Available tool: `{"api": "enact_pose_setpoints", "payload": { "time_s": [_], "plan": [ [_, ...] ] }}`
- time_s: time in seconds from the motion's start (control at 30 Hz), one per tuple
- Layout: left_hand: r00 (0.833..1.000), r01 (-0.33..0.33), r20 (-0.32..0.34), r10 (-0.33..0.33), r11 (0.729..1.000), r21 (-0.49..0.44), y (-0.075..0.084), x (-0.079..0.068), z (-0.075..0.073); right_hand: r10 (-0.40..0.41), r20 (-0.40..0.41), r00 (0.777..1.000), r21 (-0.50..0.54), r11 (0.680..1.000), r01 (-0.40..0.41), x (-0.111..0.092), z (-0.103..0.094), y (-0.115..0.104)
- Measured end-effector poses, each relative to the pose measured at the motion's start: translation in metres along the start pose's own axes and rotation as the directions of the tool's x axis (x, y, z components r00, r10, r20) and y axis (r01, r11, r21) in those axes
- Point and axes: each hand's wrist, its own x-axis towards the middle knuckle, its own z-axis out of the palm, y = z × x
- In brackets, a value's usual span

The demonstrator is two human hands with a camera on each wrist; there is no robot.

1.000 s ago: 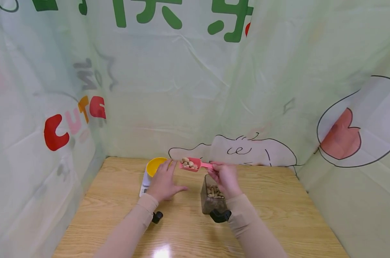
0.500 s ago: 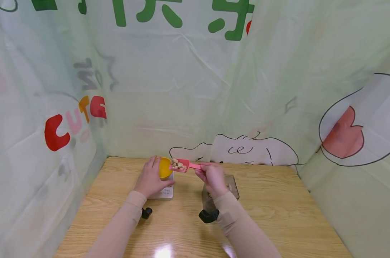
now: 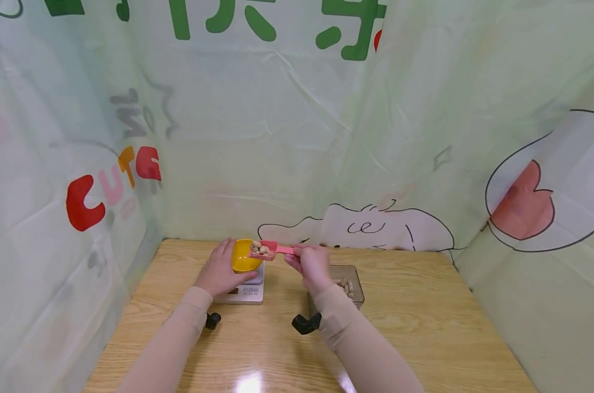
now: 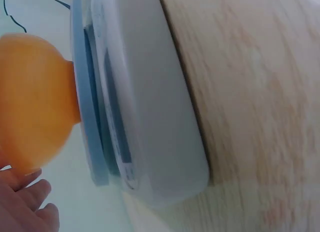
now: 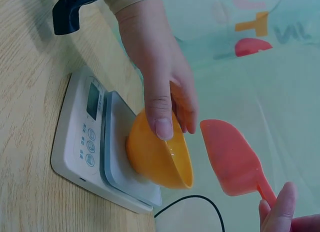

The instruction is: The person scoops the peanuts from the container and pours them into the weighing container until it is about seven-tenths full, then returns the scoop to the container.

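Observation:
In the head view my right hand point(image 3: 313, 267) pinches the handle of a pink scoop point(image 3: 272, 256), which carries several peanuts point(image 3: 260, 249) over the right rim of a yellow bowl point(image 3: 241, 264). The bowl stands on the platform of a white kitchen scale point(image 3: 250, 296). My left hand point(image 3: 220, 271) steadies the bowl from the left. In the right wrist view the left thumb point(image 5: 162, 117) lies along the near side of the bowl point(image 5: 152, 157), with the other fingers behind it. The scoop's pink underside point(image 5: 230, 159) is close to the bowl's mouth there.
A clear brownish box point(image 3: 352, 271) of peanuts stands on the wooden table point(image 3: 414, 327) at right, partly hidden by my right forearm. Printed curtains point(image 3: 218, 164) hang behind and at both sides. Black camera mounts point(image 3: 306, 324) project from my wrists.
My right hand has carried the loaded scoop left, from near the box to over the bowl. The left hand has moved left and taken hold of the bowl's side.

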Motion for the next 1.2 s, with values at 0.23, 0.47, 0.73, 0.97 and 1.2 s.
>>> {"api": "enact_pose_setpoints", "payload": {
  "time_s": [0.23, 0.47, 0.73, 0.97, 1.2],
  "plan": [
    [1.000, -0.008, 0.002, 0.008, 1.000, 0.000, -0.009, 0.001, 0.003, -0.025, -0.012, 1.000, -0.035, 0.999, 0.025, 0.004, 0.009, 0.006],
    [1.000, -0.009, 0.011, 0.009, 1.000, -0.004, -0.014, 0.005, 0.005, -0.094, -0.025, 0.995, -0.111, 0.990, 0.091, 0.006, 0.016, 0.012],
    [1.000, -0.011, 0.005, 0.011, 1.000, 0.011, -0.017, 0.007, 0.006, -0.222, -0.016, 0.975, -0.216, 0.953, 0.213, 0.006, 0.021, 0.018],
    [1.000, -0.015, -0.003, 0.015, 1.000, -0.010, -0.016, 0.006, 0.006, -0.310, -0.003, 0.951, -0.276, 0.914, 0.297, 0.004, 0.025, 0.018],
    [1.000, -0.019, -0.001, 0.019, 1.000, -0.010, -0.015, 0.006, 0.005, -0.367, 0.013, 0.930, -0.282, 0.891, 0.355, 0.002, 0.026, 0.018]
  ]
}}
